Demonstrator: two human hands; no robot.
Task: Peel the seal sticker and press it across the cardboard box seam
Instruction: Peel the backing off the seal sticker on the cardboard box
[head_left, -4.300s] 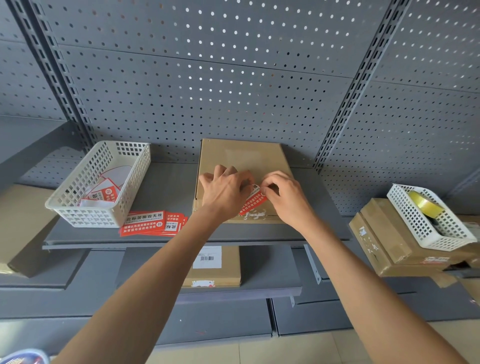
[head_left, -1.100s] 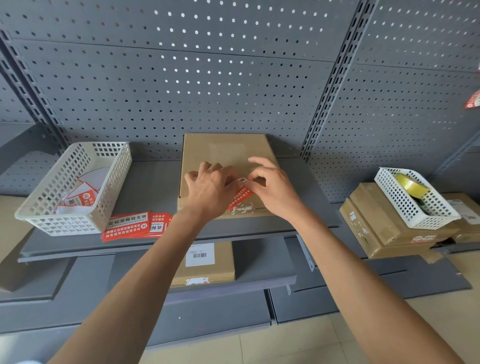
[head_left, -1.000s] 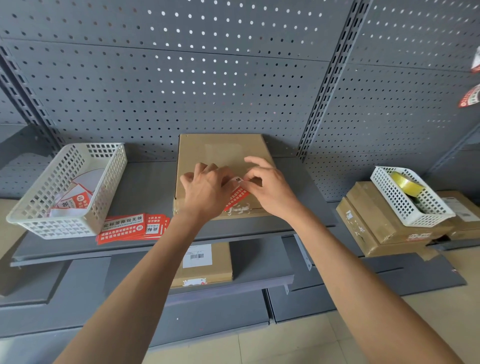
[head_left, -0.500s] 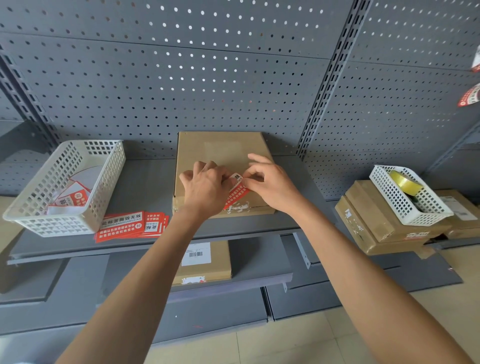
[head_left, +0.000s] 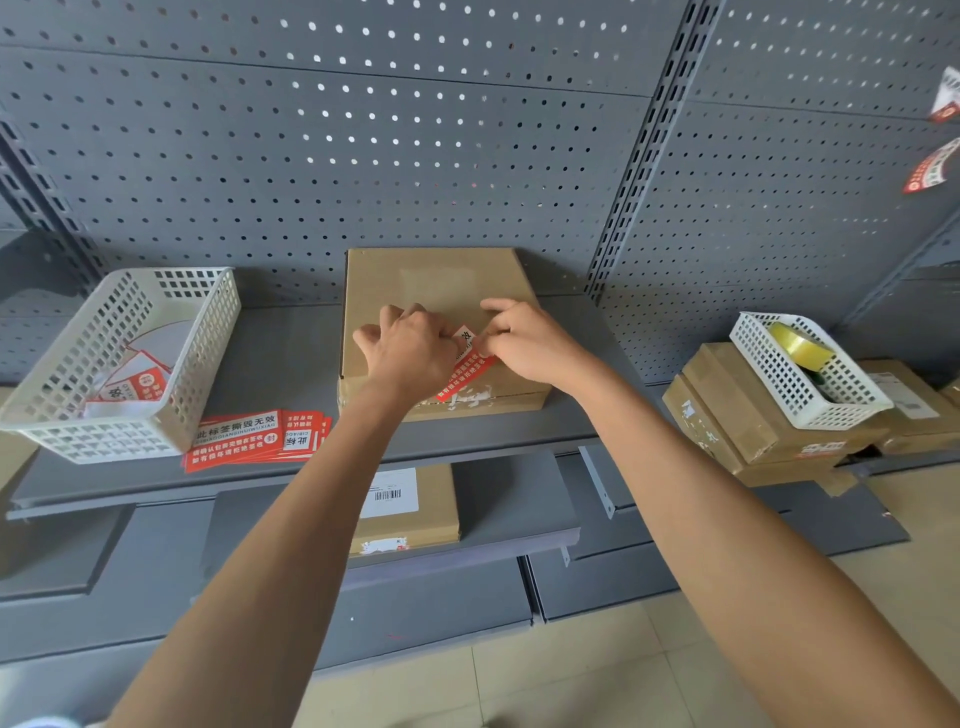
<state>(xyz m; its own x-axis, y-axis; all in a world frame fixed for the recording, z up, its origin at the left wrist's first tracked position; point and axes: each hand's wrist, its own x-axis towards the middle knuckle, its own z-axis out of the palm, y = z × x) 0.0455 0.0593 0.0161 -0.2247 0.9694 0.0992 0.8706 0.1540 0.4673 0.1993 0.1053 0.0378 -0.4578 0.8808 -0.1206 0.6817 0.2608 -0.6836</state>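
Centrally, the sticker (head_left: 464, 367) is pinched between both hands over the box (head_left: 435, 291): its upper white end is gripped by the curled fingers (head_left: 496, 332) of the right hand (head_left: 530, 345), while its left edge is held by the bent fingers of the left hand (head_left: 410, 348), whose knuckles are turned toward the camera. The red strip is seen running diagonally down toward the box's front edge, where a torn white residue patch (head_left: 470, 399) is visible; whether the strip's lower end is already stuck to the cardboard cannot be told. The box is laid flat on the grey shelf (head_left: 291, 358), against the pegboard wall (head_left: 363, 156). To its left, a fanned stack of red stickers (head_left: 249, 439) is laid on the shelf, just beside a white basket (head_left: 119, 364) in which loose backing papers are kept. On the lower shelf a second box with a barcode label (head_left: 405, 506) is seen beneath the arms. Far to the right, a second basket (head_left: 810, 374) holding a yellow tape roll (head_left: 800, 345) is set on stacked cartons (head_left: 748, 421)
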